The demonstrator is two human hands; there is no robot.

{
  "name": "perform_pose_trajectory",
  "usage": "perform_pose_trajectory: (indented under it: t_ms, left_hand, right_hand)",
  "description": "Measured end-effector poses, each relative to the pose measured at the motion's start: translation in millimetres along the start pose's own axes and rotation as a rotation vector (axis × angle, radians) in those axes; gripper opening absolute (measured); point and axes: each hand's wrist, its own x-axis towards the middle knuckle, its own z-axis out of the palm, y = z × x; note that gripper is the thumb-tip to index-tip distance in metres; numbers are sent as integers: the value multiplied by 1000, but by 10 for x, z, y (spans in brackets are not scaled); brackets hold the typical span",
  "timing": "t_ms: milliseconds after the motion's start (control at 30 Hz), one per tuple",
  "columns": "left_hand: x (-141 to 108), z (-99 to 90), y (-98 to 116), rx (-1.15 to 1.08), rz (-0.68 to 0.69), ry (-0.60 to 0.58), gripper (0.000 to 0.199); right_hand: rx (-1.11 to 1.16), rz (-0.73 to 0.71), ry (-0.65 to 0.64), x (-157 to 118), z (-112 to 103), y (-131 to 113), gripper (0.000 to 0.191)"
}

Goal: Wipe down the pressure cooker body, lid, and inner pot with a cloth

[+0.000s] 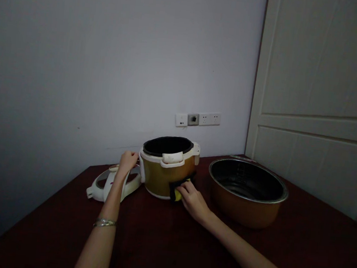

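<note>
A rice cooker body (158,174) with gold sides, a white rim and a dark open inside stands upright near the wall. At its left edge is my left hand (128,161), fingers curled closed on the white rim. My right hand (193,200) pinches a black and yellow cloth (177,193) and presses it against the lower right part of the gold side. A white ring-shaped lid part (97,192) lies left of the cooker, partly hidden behind my left forearm. Right of my right hand sits an inner pot (243,210), brown outside and dark inside.
Everything rests on a dark red table (152,241) against a pale wall. Sockets and a switch (193,119) are set in the wall behind the cooker. A white panelled door (321,93) rises along the right side.
</note>
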Motion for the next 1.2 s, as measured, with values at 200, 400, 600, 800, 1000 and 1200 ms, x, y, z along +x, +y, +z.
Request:
perform_pose_trajectory:
  t_ms: [200, 400, 600, 800, 1000, 1200]
  left_hand:
    - [2, 1, -30, -44, -12, 12, 23]
    - [-1, -15, -85, -168, -43, -29, 23]
    - [1, -43, -85, -317, -110, -99, 22]
    - [14, -37, -125, -378, -125, -96, 20]
    - [-23, -57, -143, -452, -125, -85, 20]
    - [-65, -86, -105, -494, -185, -103, 17]
  right_hand:
    - [-157, -294, 232, 550, -156, -141, 26]
    - [-165, -463, 2, 455, 226, -338, 23]
    - [-192, -530, -239, 229, 511, -383, 21]
    - [-249, -524, -49, 885, 333, -516, 31]
    - [-224, -377, -3, 1174, 378, -764, 52]
    - [-226, -419, -201, 558, 742, -699, 47]
